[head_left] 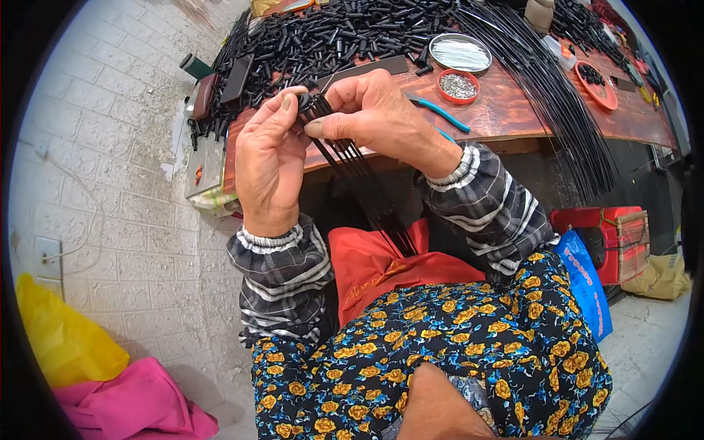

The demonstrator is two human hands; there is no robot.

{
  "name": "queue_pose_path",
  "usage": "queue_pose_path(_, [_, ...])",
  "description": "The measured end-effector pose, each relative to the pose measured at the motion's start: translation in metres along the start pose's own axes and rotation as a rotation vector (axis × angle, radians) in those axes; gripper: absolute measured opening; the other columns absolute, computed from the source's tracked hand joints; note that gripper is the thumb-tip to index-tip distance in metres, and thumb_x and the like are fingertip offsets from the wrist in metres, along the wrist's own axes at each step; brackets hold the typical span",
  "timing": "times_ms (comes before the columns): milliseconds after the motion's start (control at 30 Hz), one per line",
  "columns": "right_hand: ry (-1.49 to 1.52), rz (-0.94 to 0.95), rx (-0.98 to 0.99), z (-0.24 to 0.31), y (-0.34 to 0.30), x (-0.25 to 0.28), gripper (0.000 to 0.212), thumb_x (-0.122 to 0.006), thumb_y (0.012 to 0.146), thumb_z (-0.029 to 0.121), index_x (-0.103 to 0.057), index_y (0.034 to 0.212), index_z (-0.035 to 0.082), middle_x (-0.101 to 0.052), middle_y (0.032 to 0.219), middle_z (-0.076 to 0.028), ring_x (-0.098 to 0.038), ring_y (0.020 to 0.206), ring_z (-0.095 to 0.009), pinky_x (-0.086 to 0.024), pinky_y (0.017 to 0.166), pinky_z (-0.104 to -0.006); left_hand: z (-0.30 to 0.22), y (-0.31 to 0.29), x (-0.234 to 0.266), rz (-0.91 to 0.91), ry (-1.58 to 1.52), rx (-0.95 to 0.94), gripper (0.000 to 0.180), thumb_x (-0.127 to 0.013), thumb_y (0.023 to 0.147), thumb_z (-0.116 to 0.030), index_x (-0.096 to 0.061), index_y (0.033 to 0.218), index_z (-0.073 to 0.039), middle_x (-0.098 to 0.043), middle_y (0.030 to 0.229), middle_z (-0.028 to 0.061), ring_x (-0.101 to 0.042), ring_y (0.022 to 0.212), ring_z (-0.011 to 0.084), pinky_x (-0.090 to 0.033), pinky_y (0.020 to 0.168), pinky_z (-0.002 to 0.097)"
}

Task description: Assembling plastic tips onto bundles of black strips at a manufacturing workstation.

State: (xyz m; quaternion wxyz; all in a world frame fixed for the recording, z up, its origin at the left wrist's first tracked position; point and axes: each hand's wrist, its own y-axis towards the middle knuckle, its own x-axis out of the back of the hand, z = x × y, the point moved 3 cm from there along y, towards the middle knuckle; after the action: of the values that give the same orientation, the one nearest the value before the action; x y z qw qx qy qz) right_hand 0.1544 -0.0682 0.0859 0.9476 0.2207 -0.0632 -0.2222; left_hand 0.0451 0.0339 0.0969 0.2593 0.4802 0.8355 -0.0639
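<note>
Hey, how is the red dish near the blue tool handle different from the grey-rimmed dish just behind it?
The red dish looks smaller; the grey-rimmed dish is wider.
The red dish has a bright red rim, while the grey-rimmed dish has a dull grey one.
The red dish holds tiny silvery bits; the grey-rimmed dish holds thin white sticks.
Both are round and sit on the table.

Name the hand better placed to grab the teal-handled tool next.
Right, most likely: the teal-handled tool lies on the table beside the right hand; the left hand is farther away. Both hands are busy at the black rods, though.
</note>
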Motion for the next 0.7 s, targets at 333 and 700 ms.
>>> queue_pose_path(333, [0.095,0.09,-0.061,-0.01,0.002,0.006,0.018,-0.072,0.08,0.015,-0.062,0.07,0.004,-0.055,0.061,0.005,-0.048,0.055,0.0,-0.038,0.043,-0.0177,0.003,-0.009,-0.004,-0.008,0.219,-0.19,0.027,-0.063,0.086,-0.001,-0.06,0.113,0.006,-0.064,0.103,0.0076,-0.06,0.092,0.0123,-0.047,0.084,0.0238])
queue_pose_path(700, [0.243,0.122,-0.118,-0.01,-0.004,0.015,0.021,-0.071,0.084,0.023,-0.068,0.079,0.003,-0.061,0.064,0.001,-0.054,0.055,-0.003,-0.044,0.046,-0.0177,0.009,0.003,0.002,0.153,0.157,-0.161,0.03,-0.06,0.089,-0.004,-0.057,0.117,0.007,-0.062,0.108,0.0085,-0.058,0.095,0.012,-0.046,0.085,0.0242])
